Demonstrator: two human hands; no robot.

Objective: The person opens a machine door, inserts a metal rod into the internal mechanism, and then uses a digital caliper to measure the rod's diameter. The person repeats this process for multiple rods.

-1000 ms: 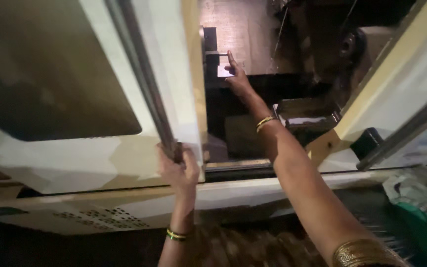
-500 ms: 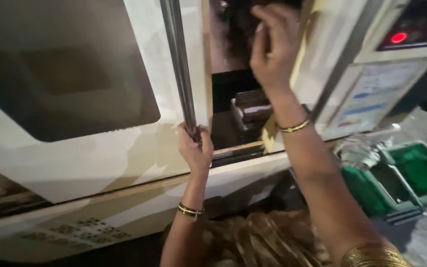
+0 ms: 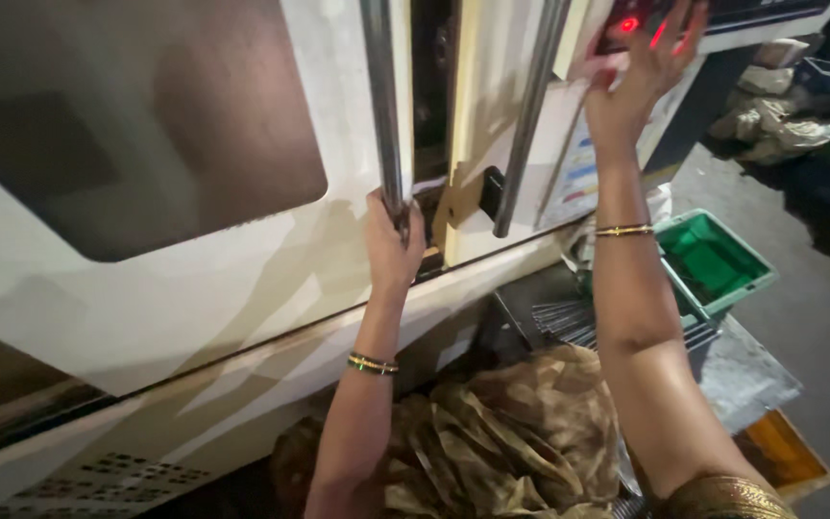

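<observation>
My left hand (image 3: 392, 236) grips the lower end of a vertical steel handle bar (image 3: 380, 96) on the left sliding door (image 3: 175, 240) of a cream machine enclosure. That door has a dark window (image 3: 127, 115). Only a narrow dark gap (image 3: 431, 86) separates it from the right door, which carries its own steel handle bar (image 3: 528, 115). My right hand (image 3: 638, 82) is raised with fingers spread, touching the control panel (image 3: 722, 19) by a lit red lamp (image 3: 629, 24). Gold bangles sit on both wrists.
A green plastic crate (image 3: 713, 259) stands on a grey metal table (image 3: 751, 370) at the right, with thin metal rods (image 3: 569, 317) beside it. Bundled sacks and a blue crate (image 3: 799, 91) lie on the floor at the far right. Patterned brown cloth (image 3: 501, 442) hangs below.
The left door has slid right under my left hand until the opening is a narrow gap. My right hand came out of the machine and moved right up to the control panel.
</observation>
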